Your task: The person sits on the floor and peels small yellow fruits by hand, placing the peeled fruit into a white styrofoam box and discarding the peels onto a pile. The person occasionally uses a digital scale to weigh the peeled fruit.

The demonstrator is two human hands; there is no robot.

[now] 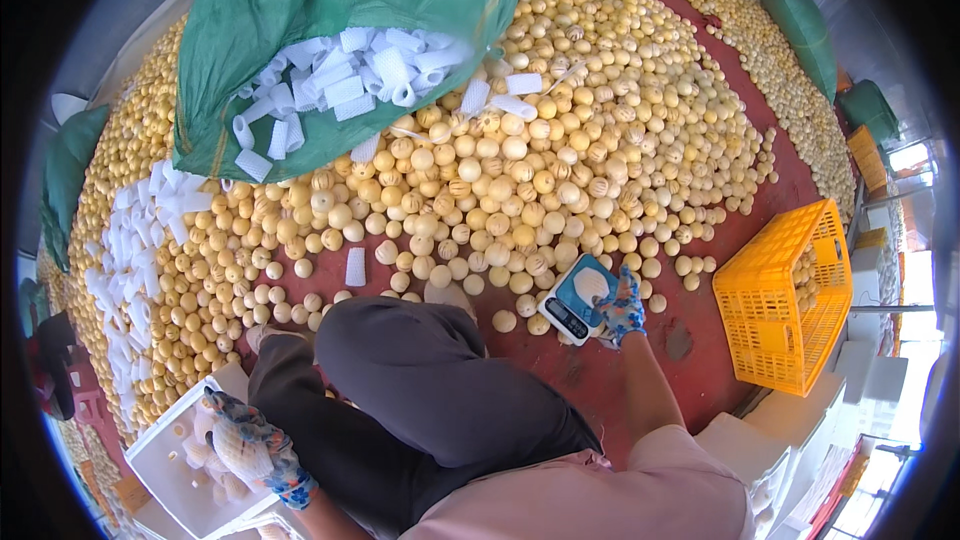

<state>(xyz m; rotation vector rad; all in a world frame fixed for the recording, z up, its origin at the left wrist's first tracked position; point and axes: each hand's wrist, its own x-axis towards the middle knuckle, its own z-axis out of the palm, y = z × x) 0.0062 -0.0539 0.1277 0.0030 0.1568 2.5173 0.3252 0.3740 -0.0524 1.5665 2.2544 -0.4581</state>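
My left hand [281, 457], in a blue patterned glove, grips a round fruit in a white foam net sleeve [244, 456]. It is above a white foam box [176, 476] that holds several netted fruits [206, 454]. On the right, a digital kitchen scale [564, 307] with a blue top rests on the red floor covering. Another netted fruit [591, 286] sits on its plate. My right hand [624, 309], gloved alike, is beside this fruit with its fingers apart, the thumb side close to or touching it.
Round pale-yellow melon-like fruits [517, 187] spread in a large heap ahead. A green woven sack [322, 0] spills white foam net sleeves [352, 75] onto it. More sleeves [131, 255] lie at left. An orange plastic crate [784, 300] lies on its side at right, near white foam boxes [795, 409].
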